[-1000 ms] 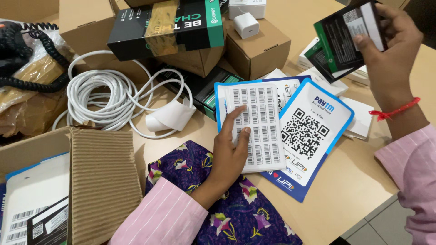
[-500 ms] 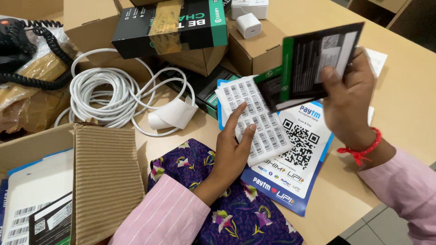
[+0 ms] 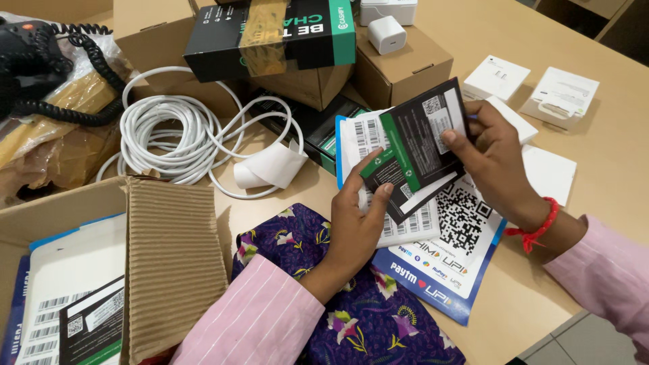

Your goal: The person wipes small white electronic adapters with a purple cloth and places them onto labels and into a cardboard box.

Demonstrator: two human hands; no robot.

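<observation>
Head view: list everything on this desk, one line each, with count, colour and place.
black-and-green cards: two, black with green edge, in the right hand over the sheets
barcode sticker sheet: one, white, desk centre
code poster: one, white with blue border, under the sheet
cable coil: one, white, left of centre
cardboard boxes: several, brown, at the back
black box: one, black and green, on the cartons
charger plug: one, white, on a carton
small packs: several, white, far right
floral cloth: one, purple, near edge
open carton: one, brown, lower left
telephone: one, black, top left
left hand: one, on the sheet
right hand: one, holding the cards
</observation>
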